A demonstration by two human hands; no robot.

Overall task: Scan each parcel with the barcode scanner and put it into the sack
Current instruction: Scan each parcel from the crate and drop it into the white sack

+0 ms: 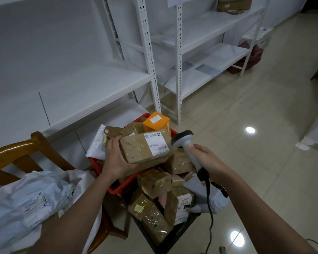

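Label-side up, your left hand (116, 158) grips the brown parcel (145, 147) so the barcode scanner (188, 147) (clasped in your right hand (206, 160)) can read it.

A brown parcel (145, 147) is gripped by the left hand (116, 158) above a red crate (99, 165) heaped with parcels. The scanner (188, 147), held in the right hand (206, 160), is pointed at its white label (156, 143). A white sack (29, 202), seemingly open, is draped over a wooden chair (26, 149).
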